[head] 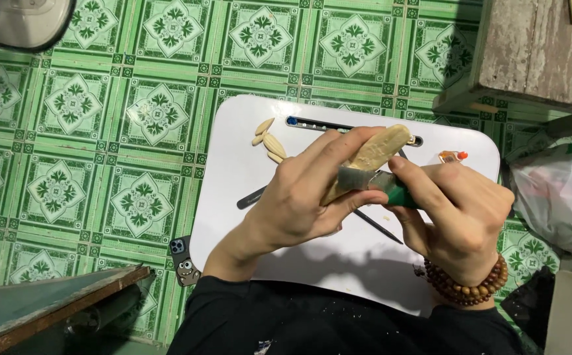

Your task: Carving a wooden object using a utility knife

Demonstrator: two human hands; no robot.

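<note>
we sit over green patterned floor tiles (101, 112) with a white desk (233, 177) across our lap. our left hand (305, 190) is clenched around a pale wooden piece (374, 154) held above the desk. our right hand (457, 213) grasps a green-handled knife (381, 181), its blade lying against the wood. small pale wood slivers (269, 141) lie on the desk near the far edge.
</note>
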